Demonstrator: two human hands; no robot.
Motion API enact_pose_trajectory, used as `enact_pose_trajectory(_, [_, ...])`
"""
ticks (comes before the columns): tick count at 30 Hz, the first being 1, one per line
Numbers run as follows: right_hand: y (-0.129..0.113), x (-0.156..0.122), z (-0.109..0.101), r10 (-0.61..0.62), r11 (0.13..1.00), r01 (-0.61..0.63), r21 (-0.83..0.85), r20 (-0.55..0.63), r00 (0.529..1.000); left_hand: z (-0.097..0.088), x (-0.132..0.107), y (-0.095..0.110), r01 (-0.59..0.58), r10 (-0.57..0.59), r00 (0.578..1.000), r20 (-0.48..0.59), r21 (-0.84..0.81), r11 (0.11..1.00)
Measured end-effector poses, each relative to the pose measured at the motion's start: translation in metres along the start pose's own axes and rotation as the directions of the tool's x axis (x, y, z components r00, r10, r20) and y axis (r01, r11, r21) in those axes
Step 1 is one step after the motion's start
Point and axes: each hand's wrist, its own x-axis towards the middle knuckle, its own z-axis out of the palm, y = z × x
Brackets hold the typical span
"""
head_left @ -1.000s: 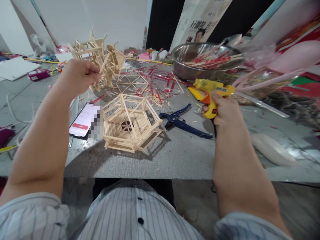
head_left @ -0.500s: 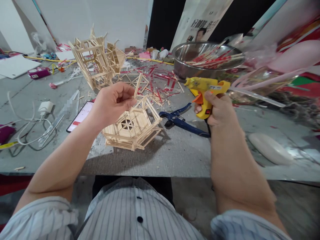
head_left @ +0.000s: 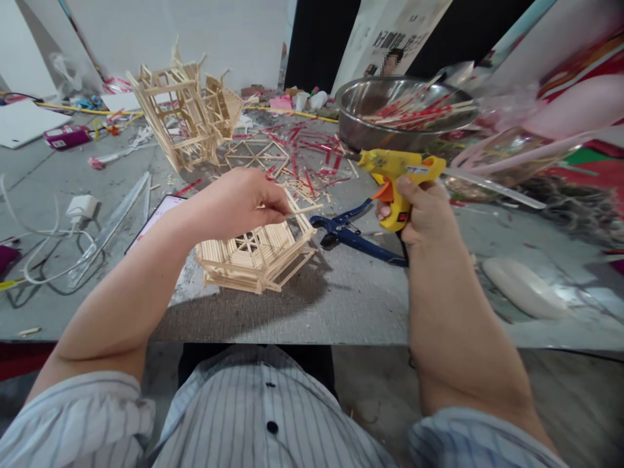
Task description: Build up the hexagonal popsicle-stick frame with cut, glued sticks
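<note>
Between the fingertips of my left hand point(head_left: 253, 201) is a short wooden stick point(head_left: 308, 209), lying nearly level and pointing right. That hand is over a low, many-sided frame of wooden sticks point(head_left: 256, 263) and hides its back left part. Wrapped round the handle of a yellow hot glue gun point(head_left: 394, 169), my right hand point(head_left: 423, 208) has fingers at the orange trigger. The gun's nozzle points left, and a clear glue stick point(head_left: 497, 187) juts from its back. Blue-handled cutters point(head_left: 358, 237) lie on the table between the frame and my right hand.
A taller stick structure point(head_left: 178, 117) stands behind my left hand. Red scraps point(head_left: 312, 153) and sticks litter the table by a steel bowl point(head_left: 351, 120) of sticks. A phone point(head_left: 158, 218), white charger point(head_left: 82, 208) and cable lie left; a white oval object point(head_left: 524, 289) lies right.
My left hand has turned and moved slightly right, tipping the stick from upright to nearly level. The glue gun in my right hand has barely moved.
</note>
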Motion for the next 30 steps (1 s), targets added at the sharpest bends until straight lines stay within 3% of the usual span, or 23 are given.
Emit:
enact_pose_trajectory(9, [0.002,0.001,-0.006,-0.004,0.999,0.006,-0.041,0.049,0.999,0.007,0.03,-0.011,-0.006,0.005,0.973,0.23,0.001,1.0])
enact_pose_trajectory(19, [0.001,0.002,-0.006,0.01,0.999,-0.009,-0.044,0.037,0.999,0.006,0.034,-0.008,-0.02,0.007,0.954,0.298,0.041,0.999])
enact_pose_trajectory(30, [-0.005,-0.002,0.001,0.0,0.999,0.0,-0.04,-0.003,1.0,0.008,0.036,-0.007,-0.011,-0.014,0.952,0.304,0.081,0.997])
